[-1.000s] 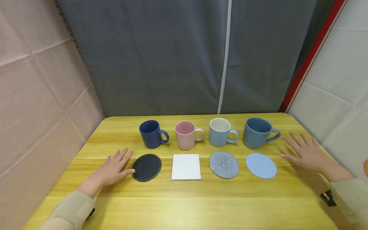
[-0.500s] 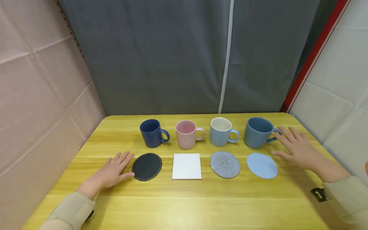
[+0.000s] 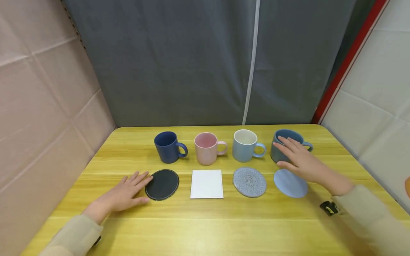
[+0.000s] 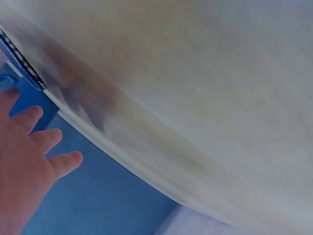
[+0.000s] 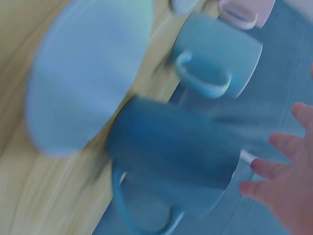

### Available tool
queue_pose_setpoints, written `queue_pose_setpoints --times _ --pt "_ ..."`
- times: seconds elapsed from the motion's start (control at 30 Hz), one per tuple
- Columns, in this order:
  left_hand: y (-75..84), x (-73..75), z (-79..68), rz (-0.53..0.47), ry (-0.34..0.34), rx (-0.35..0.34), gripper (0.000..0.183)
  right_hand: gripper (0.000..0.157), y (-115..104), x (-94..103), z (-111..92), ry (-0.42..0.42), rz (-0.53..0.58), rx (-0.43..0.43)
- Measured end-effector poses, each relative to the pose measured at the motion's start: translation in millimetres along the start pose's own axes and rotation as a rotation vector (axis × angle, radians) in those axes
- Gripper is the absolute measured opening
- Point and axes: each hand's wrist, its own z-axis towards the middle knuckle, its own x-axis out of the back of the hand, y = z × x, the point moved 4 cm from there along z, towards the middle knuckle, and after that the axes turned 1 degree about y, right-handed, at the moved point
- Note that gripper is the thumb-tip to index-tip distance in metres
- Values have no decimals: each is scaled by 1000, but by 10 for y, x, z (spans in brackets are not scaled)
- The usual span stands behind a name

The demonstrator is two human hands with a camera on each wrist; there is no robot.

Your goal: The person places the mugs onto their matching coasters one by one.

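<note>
Teal mug, partly covered by the right grip in the head view, is shown uncovered in the right wrist view, just beside that grip, which is straight-fingered, spread, nothing held. Below it, a blue disc is slightly hidden. A black disc is overlapped at its edge by the left grip, fingers extended, nothing held.

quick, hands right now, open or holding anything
Left hand: open, holding nothing, by the black coaster.
Right hand: open, holding nothing, near the slate-blue mug.
</note>
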Motion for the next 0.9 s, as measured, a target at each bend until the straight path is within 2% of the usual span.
queue_pose_setpoints --times 0.3,0.47,0.7,0.9 --pt "267 43 -134 -20 -52 -60 74 59 -303 -117 354 0 91 3" --pt "396 23 -223 -38 -78 -77 73 61 -472 -211 531 18 125 45" --pt "471 -6 -294 -35 -66 -85 72 61 -601 -299 716 43 131 112" --pt "473 -36 -299 -43 -84 -89 72 61 -676 -332 819 10 154 90"
